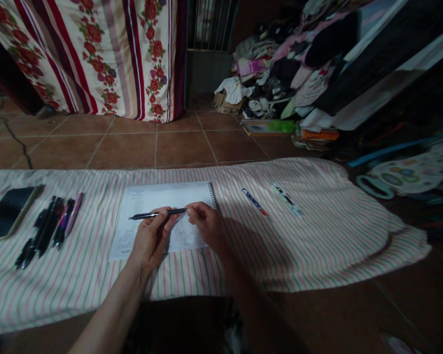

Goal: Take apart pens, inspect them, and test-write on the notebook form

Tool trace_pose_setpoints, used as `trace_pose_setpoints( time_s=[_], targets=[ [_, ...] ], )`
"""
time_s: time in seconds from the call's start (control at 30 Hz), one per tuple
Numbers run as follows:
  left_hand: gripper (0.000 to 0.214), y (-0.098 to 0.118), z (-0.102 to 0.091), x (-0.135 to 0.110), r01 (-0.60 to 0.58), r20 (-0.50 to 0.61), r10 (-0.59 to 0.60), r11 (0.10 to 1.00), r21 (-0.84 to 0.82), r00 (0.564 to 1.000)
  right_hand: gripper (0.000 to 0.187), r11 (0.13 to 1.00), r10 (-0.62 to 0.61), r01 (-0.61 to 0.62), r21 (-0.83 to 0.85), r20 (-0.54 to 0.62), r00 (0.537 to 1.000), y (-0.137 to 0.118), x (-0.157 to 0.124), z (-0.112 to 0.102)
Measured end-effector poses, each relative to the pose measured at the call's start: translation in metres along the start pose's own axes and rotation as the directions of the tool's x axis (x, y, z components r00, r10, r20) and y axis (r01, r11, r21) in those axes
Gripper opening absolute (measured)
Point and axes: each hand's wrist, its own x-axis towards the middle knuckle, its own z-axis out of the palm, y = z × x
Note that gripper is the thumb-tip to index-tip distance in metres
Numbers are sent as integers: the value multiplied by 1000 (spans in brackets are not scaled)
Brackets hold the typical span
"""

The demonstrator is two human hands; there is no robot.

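A black pen (151, 214) lies level over a spiral-bound notebook (147, 201) with a printed sheet. My left hand (151, 241) pinches the pen near its middle. My right hand (206, 223) pinches its right end. The notebook rests on a pink-striped cloth (317, 231) spread on the tiled floor.
Several pens (47, 228) lie in a row at the left beside a dark phone (7, 211). Two more pens (254, 201) (286, 198) lie to the right of the notebook. A floral curtain (96, 54) hangs behind; a pile of clothes (291, 69) sits at back right.
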Motion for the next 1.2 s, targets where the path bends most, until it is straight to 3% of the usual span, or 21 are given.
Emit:
trace_pose_setpoints(
  time_s=[0.47,0.7,1.2],
  targets=[
    [6,3,-4,1,-7,50,6,1000,17,999,28,962,123,-125,244,24,992,2,2,4],
    [7,4,-1,1,3,5,-3,999,34,1000,27,955,165,-162,248,9,986,1,2,4],
    [3,1,-1,1,-27,75,24,999,46,997,27,957,164,-159,243,-1,986,0,0,3]
  ],
)
